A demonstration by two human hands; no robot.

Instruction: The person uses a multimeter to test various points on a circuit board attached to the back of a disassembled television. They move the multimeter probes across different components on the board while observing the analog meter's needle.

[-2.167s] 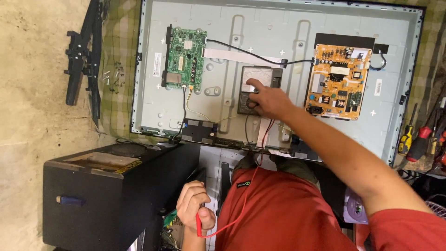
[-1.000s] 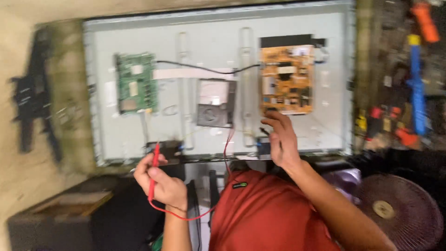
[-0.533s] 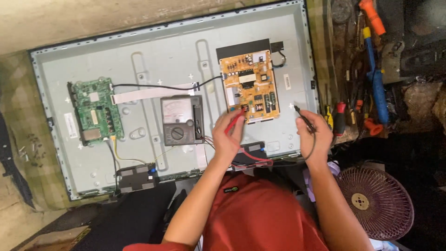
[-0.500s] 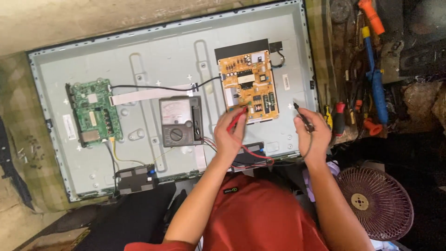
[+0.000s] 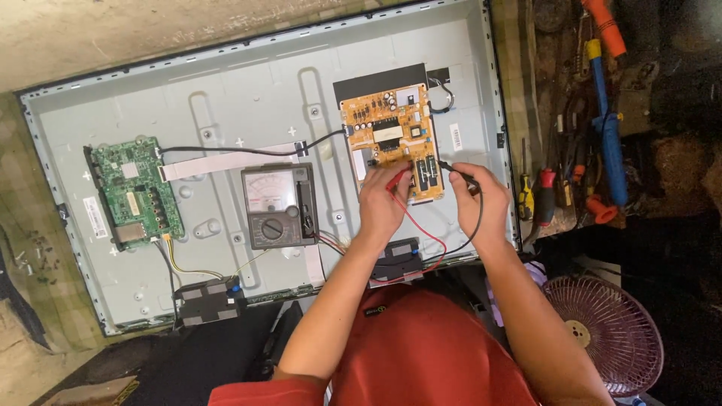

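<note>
Over the orange board [image 5: 392,140], both hands have closed in since half a second ago: left hand [image 5: 381,201] is pinching the red probe [image 5: 396,179], right hand [image 5: 480,201] gripping the black probe [image 5: 456,170], tips now meeting components, meter [image 5: 279,205] lying alongside.

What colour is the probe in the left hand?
Red, with a red lead; the left hand holds the probe in the head view.

- The red probe's [image 5: 396,179] tip is hidden under the left hand [image 5: 382,203].
- The fan [image 5: 606,333], right of the right hand [image 5: 481,203], is cut off by the bottom edge.
- The tools [image 5: 560,188] right of that hand blur together.
</note>
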